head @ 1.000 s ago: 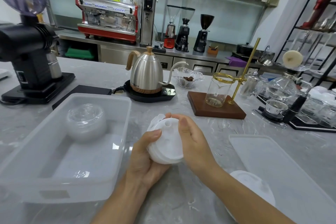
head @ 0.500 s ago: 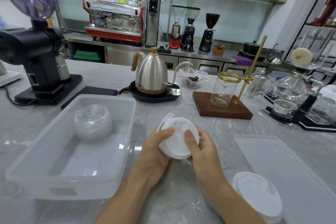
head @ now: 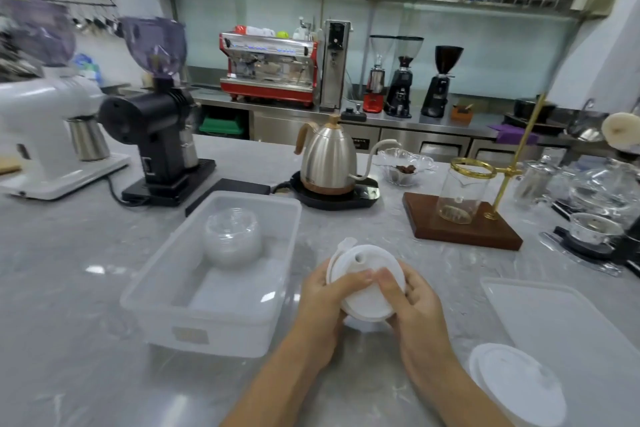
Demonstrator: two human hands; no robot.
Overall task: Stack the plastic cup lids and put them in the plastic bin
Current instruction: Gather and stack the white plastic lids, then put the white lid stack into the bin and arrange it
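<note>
white stack of lids (head: 367,288) sits pinched between your left hand (head: 327,302) and right hand (head: 414,305), beside the plastic bin (head: 214,319); bin label unreadable.

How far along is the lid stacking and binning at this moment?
Partly done. One stack of clear lids already sits in the plastic bin, toward its far end. In hand: the left hand and right hand together grip a stack of white lids above the counter, beside the bin, not yet in it. Left: more white lids lie on the counter at the near right.
</note>
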